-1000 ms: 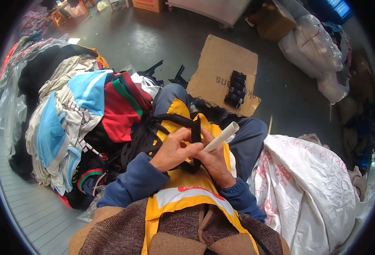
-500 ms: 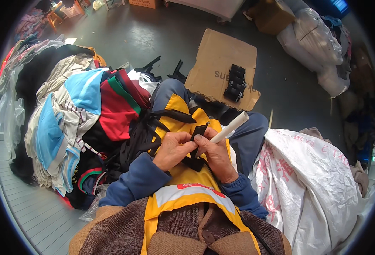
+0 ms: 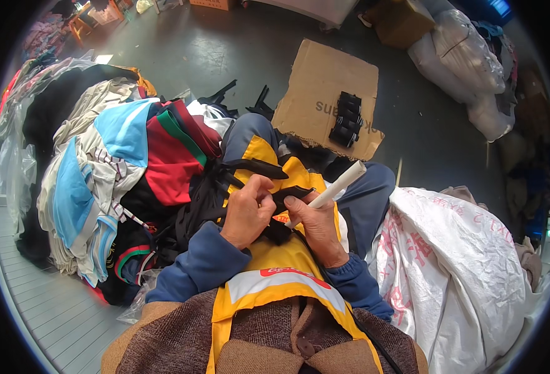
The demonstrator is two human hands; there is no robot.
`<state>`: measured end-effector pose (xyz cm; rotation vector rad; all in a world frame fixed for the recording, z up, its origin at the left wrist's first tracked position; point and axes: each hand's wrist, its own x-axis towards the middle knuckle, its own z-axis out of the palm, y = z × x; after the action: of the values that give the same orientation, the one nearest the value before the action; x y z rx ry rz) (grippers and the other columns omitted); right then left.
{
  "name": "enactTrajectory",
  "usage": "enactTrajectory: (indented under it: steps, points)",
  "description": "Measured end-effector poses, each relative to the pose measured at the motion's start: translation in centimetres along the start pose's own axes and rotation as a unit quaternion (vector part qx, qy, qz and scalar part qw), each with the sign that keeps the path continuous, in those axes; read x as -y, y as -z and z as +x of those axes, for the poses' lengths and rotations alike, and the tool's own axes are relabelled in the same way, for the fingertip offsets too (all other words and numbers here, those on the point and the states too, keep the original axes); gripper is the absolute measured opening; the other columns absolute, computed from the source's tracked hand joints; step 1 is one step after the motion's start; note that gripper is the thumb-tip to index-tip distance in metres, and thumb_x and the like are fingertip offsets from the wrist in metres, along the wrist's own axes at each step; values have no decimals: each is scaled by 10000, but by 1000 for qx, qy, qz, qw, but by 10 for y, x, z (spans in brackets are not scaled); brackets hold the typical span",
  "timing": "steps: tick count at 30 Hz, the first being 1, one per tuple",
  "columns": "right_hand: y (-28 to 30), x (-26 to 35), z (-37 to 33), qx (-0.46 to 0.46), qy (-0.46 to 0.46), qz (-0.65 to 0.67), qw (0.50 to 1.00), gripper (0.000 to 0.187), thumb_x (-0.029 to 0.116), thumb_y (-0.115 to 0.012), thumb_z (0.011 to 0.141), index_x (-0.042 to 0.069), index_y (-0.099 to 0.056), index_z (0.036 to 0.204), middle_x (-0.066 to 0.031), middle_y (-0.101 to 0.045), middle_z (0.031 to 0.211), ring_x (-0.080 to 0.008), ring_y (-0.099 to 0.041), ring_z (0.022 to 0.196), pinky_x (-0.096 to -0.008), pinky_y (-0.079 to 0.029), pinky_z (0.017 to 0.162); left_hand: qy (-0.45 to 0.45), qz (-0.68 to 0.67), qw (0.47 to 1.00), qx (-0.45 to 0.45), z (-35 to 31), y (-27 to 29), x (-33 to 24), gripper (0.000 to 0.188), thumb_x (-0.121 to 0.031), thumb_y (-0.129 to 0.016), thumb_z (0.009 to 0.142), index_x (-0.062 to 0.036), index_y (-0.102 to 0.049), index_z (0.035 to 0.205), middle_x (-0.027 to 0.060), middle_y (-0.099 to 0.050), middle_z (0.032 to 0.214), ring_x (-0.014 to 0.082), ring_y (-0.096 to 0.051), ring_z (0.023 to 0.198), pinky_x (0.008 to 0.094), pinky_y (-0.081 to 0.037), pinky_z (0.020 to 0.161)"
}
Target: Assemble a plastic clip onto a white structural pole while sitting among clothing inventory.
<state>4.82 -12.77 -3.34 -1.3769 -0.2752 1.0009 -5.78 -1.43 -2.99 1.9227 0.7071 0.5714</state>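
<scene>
Over my lap, my right hand point(image 3: 319, 232) is closed around a slim white tube point(image 3: 341, 182) that slants up to the right. Its thumb also presses a black fabric strip point(image 3: 295, 194). My left hand point(image 3: 248, 212) is beside it with bent fingers, meeting the strip's left end; the fingertips are partly hidden. Further black strips point(image 3: 191, 215) lie bunched across my left thigh. Beneath both hands spreads a yellow apron point(image 3: 275, 257).
To my left is a heap of clothing with a light-blue piece point(image 3: 124, 134) and a red one point(image 3: 170, 168). Small black bundles point(image 3: 348, 118) lie on flattened cardboard point(image 3: 325, 68) ahead. A white woven sack point(image 3: 449, 268) fills the right side, with plastic-wrapped bags point(image 3: 465, 59) farther off.
My left hand has shifted slightly left and up, its fingers curling more. The black strip, upright between both hands before, now lies flatter toward the right thumb. The white tube has barely moved.
</scene>
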Motion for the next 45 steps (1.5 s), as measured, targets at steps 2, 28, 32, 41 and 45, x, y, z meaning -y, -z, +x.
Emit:
enactTrajectory:
  steps: [2, 28, 32, 41, 45]
  points:
    - [-2, 0, 0, -3, 3, 20, 1000, 170, 146, -693, 774, -3, -612, 759, -2, -569, 624, -65, -520, 560, -184, -405, 493, 82, -58, 994, 53, 2, 5, 0, 166, 42, -480, 772, -4, -496, 930, 28, -544, 674, 73, -536, 556, 203, -435, 473]
    - [17, 20, 12, 40, -14, 240, 970, 170, 152, -592, 867, 39, -511, 967, -43, -546, 733, -73, -481, 534, -171, -368, 410, -165, 29, 986, 18, 36, 4, -20, 52, -31, -576, 815, 17, -558, 804, 110, -517, 769, 232, -527, 697, 286, -432, 628]
    - [36, -2, 22, -2, -23, 350, 937, 192, 213, -551, 893, 39, -526, 972, -56, -547, 803, -101, -489, 628, -198, -381, 466, -5, -87, 992, 86, 14, -6, -17, 92, -72, -572, 852, 13, -562, 885, 36, -557, 782, 91, -523, 716, 231, -433, 643]
    - [1, 7, 9, 99, 57, 239, 964, 305, 281, -455, 932, 51, -489, 1129, -108, -476, 1218, -216, -458, 1117, -328, -376, 949, 13, -130, 981, 145, 9, -30, -17, 252, -50, -576, 829, -3, -521, 1070, 43, -557, 839, 101, -528, 707, 239, -450, 629]
    - [5, 1, 14, 68, 41, 201, 976, 283, 239, -507, 912, 32, -488, 1104, -78, -512, 1143, -194, -496, 1055, -320, -413, 903, 31, -173, 981, 86, 14, -29, -3, 173, -57, -533, 853, -13, -515, 1020, 23, -518, 745, 73, -482, 596, 215, -413, 541]
